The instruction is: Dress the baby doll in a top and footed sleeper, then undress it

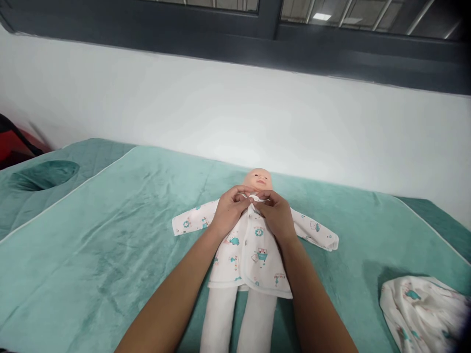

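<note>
A baby doll (pixel 260 178) lies on its back, its head toward the wall. It wears a white baby jacket (pixel 259 245) with teal and orange prints, sleeves spread out to both sides, and plain white trousers (pixel 218 318). At the doll's neck, my left hand (pixel 232 208) pinches one side of the jacket's collar. Close beside it, my right hand (pixel 275 211) pinches the other side, fingertips almost meeting the left ones. Below my hands the front edges overlap down the chest. Any fastener between my fingertips is hidden.
A teal plush cover (pixel 121 235) lies under the doll. Crumpled white printed cloth (pixel 423 309) sits at the lower right. An oval face hole (pixel 46 175) opens at the far left, near a red and black object (pixel 16 142). Behind stands a white wall (pixel 235 108) below a dark window frame (pixel 221 29).
</note>
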Demonstrator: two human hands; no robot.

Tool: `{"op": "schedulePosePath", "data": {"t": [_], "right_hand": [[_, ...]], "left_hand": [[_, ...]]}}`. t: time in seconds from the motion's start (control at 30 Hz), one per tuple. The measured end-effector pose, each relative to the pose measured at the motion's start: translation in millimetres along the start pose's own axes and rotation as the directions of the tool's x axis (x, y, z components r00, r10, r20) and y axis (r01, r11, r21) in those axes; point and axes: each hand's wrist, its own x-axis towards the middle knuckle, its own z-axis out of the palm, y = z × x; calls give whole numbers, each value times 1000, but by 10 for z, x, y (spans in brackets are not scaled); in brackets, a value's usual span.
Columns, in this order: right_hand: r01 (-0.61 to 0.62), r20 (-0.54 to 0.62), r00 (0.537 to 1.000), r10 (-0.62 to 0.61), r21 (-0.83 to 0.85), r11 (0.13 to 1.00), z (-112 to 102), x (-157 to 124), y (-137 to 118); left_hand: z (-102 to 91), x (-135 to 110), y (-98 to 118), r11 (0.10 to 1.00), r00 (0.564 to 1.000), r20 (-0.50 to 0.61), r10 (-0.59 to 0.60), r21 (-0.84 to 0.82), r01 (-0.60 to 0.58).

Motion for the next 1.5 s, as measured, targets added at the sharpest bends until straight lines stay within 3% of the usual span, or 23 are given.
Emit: {"op": "schedulePosePath", "data": {"t": [0.17,0.33,0.5,0.7,0.93,1.07,1.23,1.33,1.4,1.5], "right_hand": [[-38,-39,998,39,25,999,13,-13,-7],[18,-56,998,-14,74,997,27,-20,-1],[1,-68,998,-3,-33,999,10,-32,-37],[47,-48,998,-45,40,998,14,-19,-38],[60,18,998,-65,197,979,-9,-7,21],[52,11,998,-55,182,982,8,-18,8],[13,-98,995,-9,43,999,7,-57,-63],[57,-94,992,-79,-213,975,-29,-157,-226],[108,39,994,-102,-461,881,-40,-264,-359],[137,190,982,3,-719,682,-12,-433,-506]], "left_hand": [[-6,-1,-6,1000,1000,-21,-20,13,20],[-16,-8,13,999,1000,-16,-7,39,8],[-24,-7,49,999,998,57,-12,40,10],[-14,14,26,998,997,28,-66,2,66],[-44,14,39,998,998,65,-2,66,-3],[-30,12,78,993,997,67,42,103,-48],[-86,5,112,994,996,70,-58,101,50],[-207,-26,169,986,980,134,-148,97,135],[-292,-63,230,977,957,222,-186,146,156],[-369,-119,328,956,909,361,-209,271,112]]}}
